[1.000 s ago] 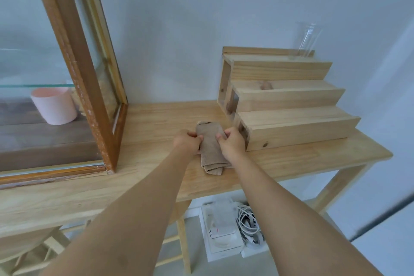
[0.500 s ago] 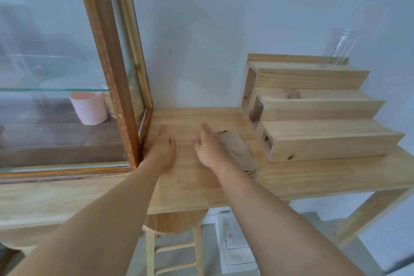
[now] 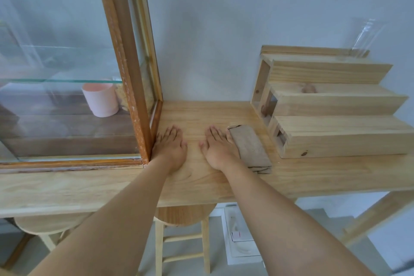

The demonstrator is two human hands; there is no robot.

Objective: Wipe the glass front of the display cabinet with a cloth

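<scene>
The display cabinet (image 3: pixel 127 69) with a wooden frame and a glass front (image 3: pixel 56 56) stands on the left of the wooden table (image 3: pixel 313 177). A folded beige cloth (image 3: pixel 251 148) lies flat on the table to the right of my hands. My left hand (image 3: pixel 170 148) rests palm down on the table beside the cabinet's front right corner, holding nothing. My right hand (image 3: pixel 218 147) also lies flat with fingers spread, its outer edge touching the cloth's left side.
A pink cup (image 3: pixel 100 99) stands inside the cabinet under a glass shelf. A stepped wooden riser (image 3: pixel 336 105) sits at the right of the table with a clear glass (image 3: pixel 365 36) behind it. Wooden stools (image 3: pixel 183 231) stand under the table.
Both hands let go of the cloth and moved left, then settled flat on the table. The cloth stays lying by the riser. The view shifted left toward the cabinet.
</scene>
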